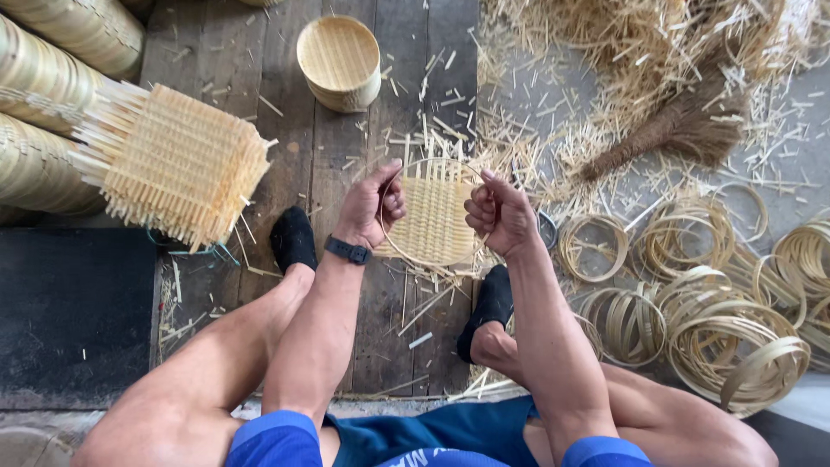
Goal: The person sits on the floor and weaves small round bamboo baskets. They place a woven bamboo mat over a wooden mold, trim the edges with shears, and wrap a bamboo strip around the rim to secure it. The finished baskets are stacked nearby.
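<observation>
My left hand [372, 206] and my right hand [499, 214] grip opposite sides of a small woven bamboo mat [432, 220] set inside a thin round bamboo hoop. Loose strip ends stick out past the hoop at the top. I hold it above the wooden floor, between my two feet in black socks. A black watch sits on my left wrist.
A stack of square woven bamboo mats [173, 160] lies to the left. A finished round basket [340, 62] stands ahead. Several bamboo hoops [700, 303] pile up on the right. A brown broom [683, 130] and straw scraps lie at the upper right. Stacked baskets [52, 86] line the far left.
</observation>
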